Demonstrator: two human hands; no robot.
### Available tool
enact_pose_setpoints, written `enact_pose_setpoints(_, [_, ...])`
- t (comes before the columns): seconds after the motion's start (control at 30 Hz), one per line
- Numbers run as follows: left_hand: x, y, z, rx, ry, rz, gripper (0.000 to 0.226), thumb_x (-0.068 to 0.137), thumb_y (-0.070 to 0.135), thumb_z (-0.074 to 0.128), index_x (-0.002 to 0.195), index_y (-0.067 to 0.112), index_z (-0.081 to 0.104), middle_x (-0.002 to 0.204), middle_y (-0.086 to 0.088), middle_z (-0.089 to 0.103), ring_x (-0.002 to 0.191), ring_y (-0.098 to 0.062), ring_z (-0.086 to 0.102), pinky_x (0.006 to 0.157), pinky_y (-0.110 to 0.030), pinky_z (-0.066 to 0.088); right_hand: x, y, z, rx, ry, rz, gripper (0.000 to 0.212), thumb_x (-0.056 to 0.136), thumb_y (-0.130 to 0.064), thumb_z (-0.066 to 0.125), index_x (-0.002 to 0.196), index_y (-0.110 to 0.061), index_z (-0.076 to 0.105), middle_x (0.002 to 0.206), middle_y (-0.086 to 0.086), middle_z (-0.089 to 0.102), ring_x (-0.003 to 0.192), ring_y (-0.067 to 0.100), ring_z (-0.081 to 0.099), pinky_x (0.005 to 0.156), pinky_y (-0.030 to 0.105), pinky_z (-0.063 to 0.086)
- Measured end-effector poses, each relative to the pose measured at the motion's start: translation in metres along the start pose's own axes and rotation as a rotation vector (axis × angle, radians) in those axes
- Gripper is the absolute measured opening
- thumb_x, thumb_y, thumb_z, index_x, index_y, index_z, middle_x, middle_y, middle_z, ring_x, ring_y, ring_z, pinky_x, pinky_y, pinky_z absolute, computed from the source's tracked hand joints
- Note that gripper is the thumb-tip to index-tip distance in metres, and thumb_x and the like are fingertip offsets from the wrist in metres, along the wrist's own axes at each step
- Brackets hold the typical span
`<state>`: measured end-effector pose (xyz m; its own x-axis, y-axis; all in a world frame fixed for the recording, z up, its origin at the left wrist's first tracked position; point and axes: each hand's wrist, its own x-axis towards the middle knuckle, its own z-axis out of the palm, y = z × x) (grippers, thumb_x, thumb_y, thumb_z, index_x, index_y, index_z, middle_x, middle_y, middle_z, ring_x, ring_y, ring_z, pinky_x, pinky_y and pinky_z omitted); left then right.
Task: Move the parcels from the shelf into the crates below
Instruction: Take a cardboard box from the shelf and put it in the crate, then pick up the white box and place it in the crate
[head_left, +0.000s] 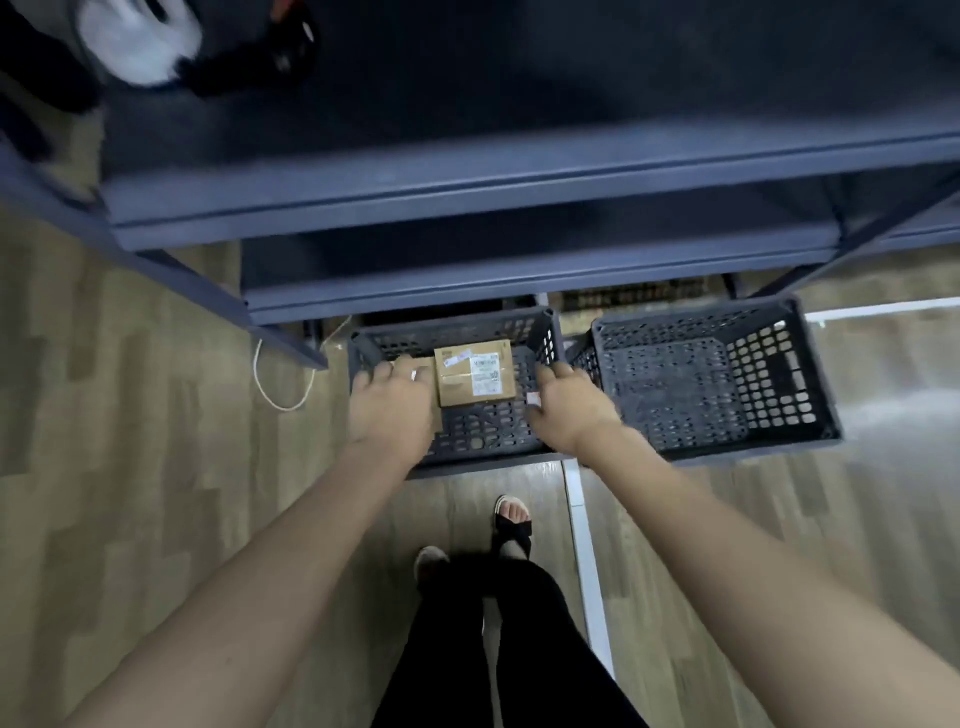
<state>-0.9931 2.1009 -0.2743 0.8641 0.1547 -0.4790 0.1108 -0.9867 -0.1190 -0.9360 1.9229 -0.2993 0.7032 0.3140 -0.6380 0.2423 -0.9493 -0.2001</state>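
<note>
Below, both hands, left (392, 402) and right (569, 402), hover loose-fingered beside the parcel (475, 375) in the crate (488, 436).

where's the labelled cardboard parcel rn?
In the head view, the cardboard parcel lies in the left crate, toward its far wall, between the left hand and right hand; the right crate holds nothing visible.

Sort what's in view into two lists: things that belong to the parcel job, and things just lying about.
Belongs to the job:
- cardboard parcel in the left crate
- right crate, nothing visible in it
- shelf
- left hand and right hand, over the left crate

Lying about:
- white cord on the floor
- white bag, blurred
</note>
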Motion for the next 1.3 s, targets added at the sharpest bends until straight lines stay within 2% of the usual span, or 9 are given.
enact_pose_setpoints(0.3, [-0.060, -0.019, -0.070, -0.207, 0.220, -0.130, 0.035, 0.097, 0.036, 0.038, 0.129, 0.024, 0.047, 0.131, 0.004, 0.047, 0.121, -0.019, 0.042, 0.096, -0.032, 0.033, -0.056, -0.029, -0.050, 0.067, 0.226, -0.139, 0.056, 0.096, -0.028, 0.047, 0.147, -0.011, 0.028, 0.149, 0.007, 0.031, 0.134, 0.028, 0.031, 0.108, 0.037, 0.033])
enact_pose_setpoints(0.5, [-0.062, -0.055, -0.115, -0.361, 0.350, -0.218, 0.035, 0.097, 0.036, 0.041, 0.127, 0.021, 0.051, 0.122, 0.000, 0.057, 0.112, -0.022, 0.051, 0.090, -0.034, 0.038, -0.063, -0.065, -0.099, 0.113, 0.406, -0.222, 0.056, 0.097, -0.029, 0.047, 0.147, -0.011, 0.029, 0.150, 0.005, 0.032, 0.137, 0.023, 0.028, 0.112, 0.032, 0.026])
enact_pose_setpoints(0.6, [-0.048, -0.081, -0.147, -0.365, 0.446, -0.156, 0.036, 0.097, 0.035, 0.042, 0.129, 0.021, 0.050, 0.126, 0.001, 0.057, 0.114, -0.022, 0.051, 0.091, -0.034, 0.038, -0.062, -0.092, -0.131, 0.133, 0.517, -0.244, 0.055, 0.097, -0.027, 0.047, 0.147, -0.011, 0.030, 0.151, 0.005, 0.032, 0.138, 0.022, 0.028, 0.113, 0.031, 0.025])
enact_pose_setpoints(0.8, [-0.022, -0.144, -0.210, -0.326, 0.544, 0.080, 0.039, 0.098, 0.038, 0.041, 0.134, 0.023, 0.046, 0.133, 0.004, 0.050, 0.120, -0.020, 0.045, 0.098, -0.033, 0.035, -0.055, -0.155, -0.195, 0.200, 0.771, -0.231, 0.052, 0.093, -0.021, 0.056, 0.142, -0.008, 0.041, 0.146, 0.007, 0.041, 0.135, 0.023, 0.034, 0.111, 0.030, 0.025])
enact_pose_setpoints(0.93, [-0.016, -0.184, -0.247, -0.339, 0.624, 0.177, 0.040, 0.097, 0.038, 0.044, 0.134, 0.023, 0.047, 0.134, 0.005, 0.050, 0.122, -0.018, 0.044, 0.100, -0.032, 0.035, -0.051, -0.190, -0.232, 0.228, 0.916, -0.225, 0.052, 0.091, -0.020, 0.059, 0.139, -0.007, 0.045, 0.142, 0.007, 0.045, 0.133, 0.023, 0.038, 0.109, 0.028, 0.028])
enact_pose_setpoints(1.13, [0.002, -0.218, -0.313, -0.308, 0.773, 0.266, 0.042, 0.096, 0.037, 0.046, 0.135, 0.021, 0.047, 0.134, 0.004, 0.050, 0.124, -0.021, 0.042, 0.098, -0.035, 0.034, -0.045, -0.214, -0.289, 0.151, 1.013, -0.233, 0.052, 0.091, -0.021, 0.059, 0.139, -0.007, 0.045, 0.141, 0.008, 0.046, 0.131, 0.024, 0.038, 0.107, 0.026, 0.027])
enact_pose_setpoints(1.3, [0.027, -0.234, -0.367, -0.247, 0.805, 0.227, 0.043, 0.096, 0.038, 0.045, 0.134, 0.017, 0.048, 0.130, -0.002, 0.052, 0.122, -0.025, 0.042, 0.096, -0.038, 0.035, -0.040, -0.213, -0.356, 0.066, 1.067, -0.288, 0.050, 0.092, -0.020, 0.058, 0.137, -0.006, 0.046, 0.140, 0.009, 0.047, 0.129, 0.026, 0.039, 0.104, 0.027, 0.028])
